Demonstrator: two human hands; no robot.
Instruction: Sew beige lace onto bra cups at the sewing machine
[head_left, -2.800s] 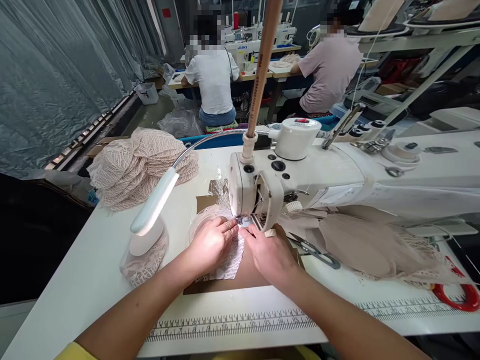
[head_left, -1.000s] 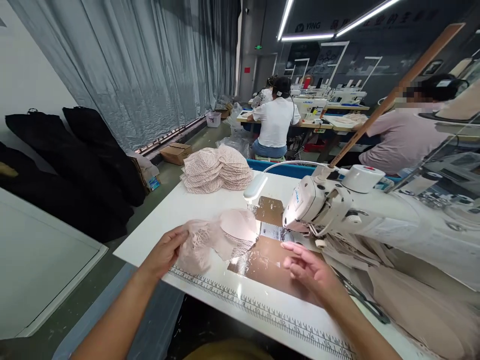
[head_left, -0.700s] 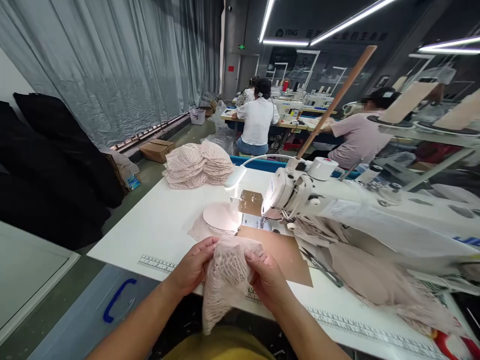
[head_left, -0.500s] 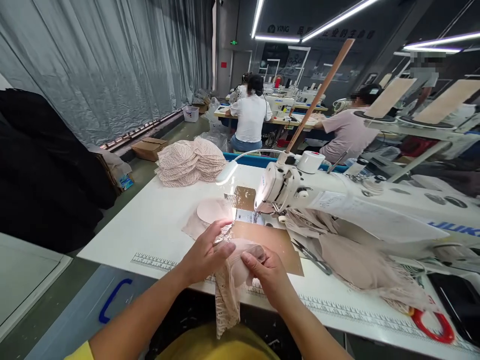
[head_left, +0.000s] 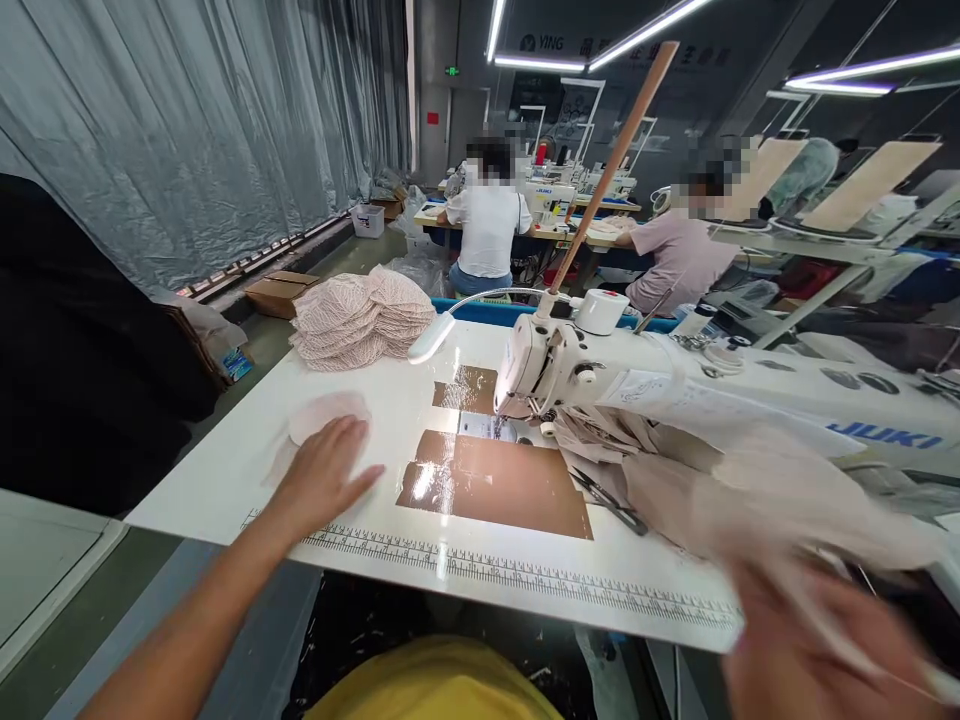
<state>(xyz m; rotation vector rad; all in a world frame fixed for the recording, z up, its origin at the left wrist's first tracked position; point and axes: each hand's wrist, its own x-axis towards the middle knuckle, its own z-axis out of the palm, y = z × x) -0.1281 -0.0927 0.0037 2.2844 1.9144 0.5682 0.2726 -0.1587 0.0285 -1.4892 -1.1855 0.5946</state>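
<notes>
My left hand [head_left: 324, 476] lies flat with fingers stretched out on a pale pink bra cup piece [head_left: 322, 414] on the white table [head_left: 225, 470], left of the sewing machine [head_left: 555, 365]. My right hand [head_left: 817, 640] is at the lower right, smeared by motion, with a blurred beige lace piece [head_left: 757, 510] at it; its fingers cannot be made out. The brown plate area [head_left: 495, 485] under the needle is bare.
A stack of lace cups [head_left: 360, 315] sits at the table's far left. Scissors [head_left: 607, 505] and a heap of beige fabric [head_left: 675, 470] lie right of the needle. A lamp [head_left: 433, 335] arches over the table. Two people sit at machines behind. A ruler strip [head_left: 525, 575] edges the table.
Both hands held a lace piece at the table's front edge. Now the left hand rests on the cup at the left and the right hand has swept to the right with fabric.
</notes>
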